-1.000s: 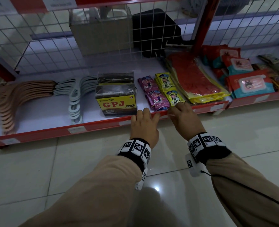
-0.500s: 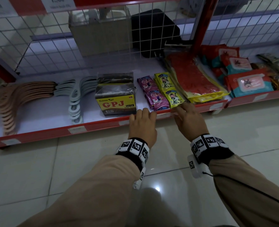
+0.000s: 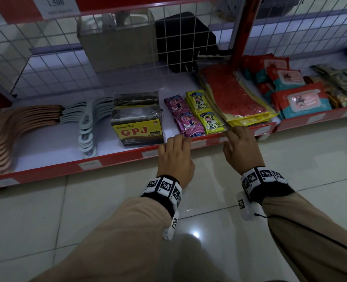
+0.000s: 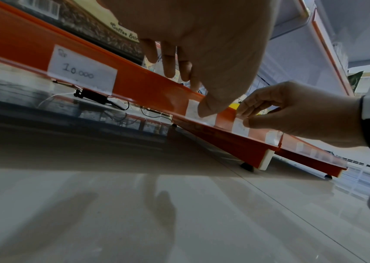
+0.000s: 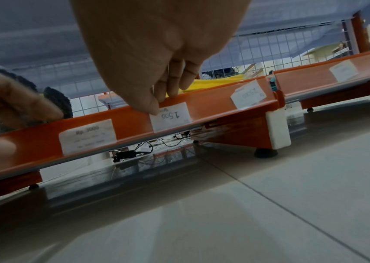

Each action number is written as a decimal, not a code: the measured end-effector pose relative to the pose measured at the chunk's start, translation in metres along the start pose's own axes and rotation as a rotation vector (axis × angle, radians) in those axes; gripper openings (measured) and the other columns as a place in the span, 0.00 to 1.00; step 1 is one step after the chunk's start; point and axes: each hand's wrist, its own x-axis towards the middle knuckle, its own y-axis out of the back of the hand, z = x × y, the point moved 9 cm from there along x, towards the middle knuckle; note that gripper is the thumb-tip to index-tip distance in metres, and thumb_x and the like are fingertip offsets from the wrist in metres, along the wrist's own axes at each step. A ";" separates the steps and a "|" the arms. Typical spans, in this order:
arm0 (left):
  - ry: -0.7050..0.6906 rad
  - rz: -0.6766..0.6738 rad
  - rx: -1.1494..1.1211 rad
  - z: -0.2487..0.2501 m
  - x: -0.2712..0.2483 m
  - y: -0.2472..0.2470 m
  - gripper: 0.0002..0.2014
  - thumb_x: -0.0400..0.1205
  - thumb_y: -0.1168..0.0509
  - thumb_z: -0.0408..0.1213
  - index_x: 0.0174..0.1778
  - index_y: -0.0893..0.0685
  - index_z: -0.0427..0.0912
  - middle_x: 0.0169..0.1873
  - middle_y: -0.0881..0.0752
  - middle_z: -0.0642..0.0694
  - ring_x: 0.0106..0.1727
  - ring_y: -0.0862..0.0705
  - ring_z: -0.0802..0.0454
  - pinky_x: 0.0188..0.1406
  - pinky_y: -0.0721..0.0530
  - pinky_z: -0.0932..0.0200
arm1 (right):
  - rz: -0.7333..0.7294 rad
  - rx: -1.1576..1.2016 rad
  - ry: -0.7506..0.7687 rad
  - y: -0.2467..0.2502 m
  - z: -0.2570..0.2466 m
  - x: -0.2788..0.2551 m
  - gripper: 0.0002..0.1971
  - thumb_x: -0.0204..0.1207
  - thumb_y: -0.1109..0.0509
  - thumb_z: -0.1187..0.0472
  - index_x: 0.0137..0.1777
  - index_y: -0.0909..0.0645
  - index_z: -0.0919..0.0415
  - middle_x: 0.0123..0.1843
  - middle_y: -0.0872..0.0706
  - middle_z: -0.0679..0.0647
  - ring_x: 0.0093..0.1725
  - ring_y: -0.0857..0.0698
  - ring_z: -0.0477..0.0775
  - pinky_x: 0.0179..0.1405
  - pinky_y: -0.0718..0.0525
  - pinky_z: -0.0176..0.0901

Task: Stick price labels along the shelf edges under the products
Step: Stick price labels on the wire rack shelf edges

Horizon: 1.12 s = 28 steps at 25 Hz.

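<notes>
The red shelf edge (image 3: 117,159) runs along the bottom shelf in front of the products. My right hand (image 3: 232,132) pinches a white price label marked 1.500 (image 5: 172,118) against this rail below the yellow sachets (image 3: 205,112). Its thumb presses the label's upper left corner and its fingers hook over the rail top. My left hand (image 3: 178,139) rests straight fingers on the rail top below the pink sachets (image 3: 183,117), thumb in front beside a Rp 3000 label (image 5: 87,138). It holds nothing.
The rail also carries a 10.000 label (image 4: 81,71) under the GPJ coffee pack (image 3: 138,121) and a tilted label (image 5: 248,96) at its right end. Hangers (image 3: 22,127), red packs (image 3: 235,96) and wet wipes (image 3: 302,100) fill the shelf. Tiled floor (image 3: 46,220) lies below.
My right hand has slid a little to the right along the shelf edge. The left hand has stayed in place on the rail.
</notes>
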 end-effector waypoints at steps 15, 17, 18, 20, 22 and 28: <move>-0.185 -0.071 0.031 0.060 0.022 -0.013 0.29 0.77 0.37 0.44 0.76 0.32 0.48 0.66 0.28 0.45 0.65 0.30 0.43 0.58 0.32 0.48 | -0.010 -0.023 0.084 0.001 0.005 0.004 0.10 0.65 0.29 0.73 0.47 0.16 0.67 0.44 0.15 0.65 0.46 0.20 0.69 0.45 0.19 0.55; -0.182 -0.077 0.027 0.060 0.023 -0.013 0.30 0.77 0.36 0.45 0.77 0.32 0.48 0.65 0.28 0.45 0.64 0.30 0.43 0.58 0.33 0.47 | -0.013 -0.014 0.065 0.000 0.005 0.004 0.09 0.65 0.29 0.73 0.46 0.17 0.67 0.45 0.16 0.65 0.46 0.21 0.69 0.44 0.20 0.56; -0.182 -0.081 0.026 0.059 0.023 -0.013 0.30 0.77 0.36 0.47 0.77 0.33 0.49 0.65 0.28 0.45 0.65 0.31 0.43 0.59 0.34 0.47 | -0.015 -0.012 0.057 0.000 0.006 0.004 0.09 0.66 0.29 0.73 0.46 0.18 0.67 0.45 0.17 0.66 0.46 0.21 0.68 0.44 0.20 0.56; -0.182 -0.089 0.017 0.058 0.022 -0.015 0.31 0.77 0.36 0.48 0.77 0.34 0.49 0.67 0.30 0.46 0.66 0.32 0.43 0.62 0.35 0.46 | -0.015 -0.021 0.056 0.000 0.006 0.005 0.08 0.67 0.30 0.72 0.46 0.18 0.67 0.44 0.16 0.65 0.46 0.21 0.68 0.43 0.20 0.56; -0.180 -0.094 0.005 0.059 0.021 -0.016 0.31 0.77 0.36 0.48 0.77 0.33 0.49 0.67 0.30 0.46 0.66 0.33 0.43 0.62 0.35 0.47 | -0.021 -0.031 0.073 -0.001 0.006 0.006 0.09 0.67 0.30 0.73 0.47 0.18 0.68 0.43 0.16 0.66 0.45 0.21 0.68 0.43 0.20 0.56; -0.191 -0.108 -0.026 0.060 0.026 -0.013 0.26 0.78 0.37 0.45 0.74 0.29 0.48 0.66 0.28 0.46 0.66 0.31 0.44 0.63 0.34 0.48 | -0.095 0.007 0.003 -0.006 0.007 0.008 0.09 0.65 0.29 0.70 0.46 0.18 0.68 0.51 0.20 0.68 0.50 0.23 0.68 0.48 0.23 0.57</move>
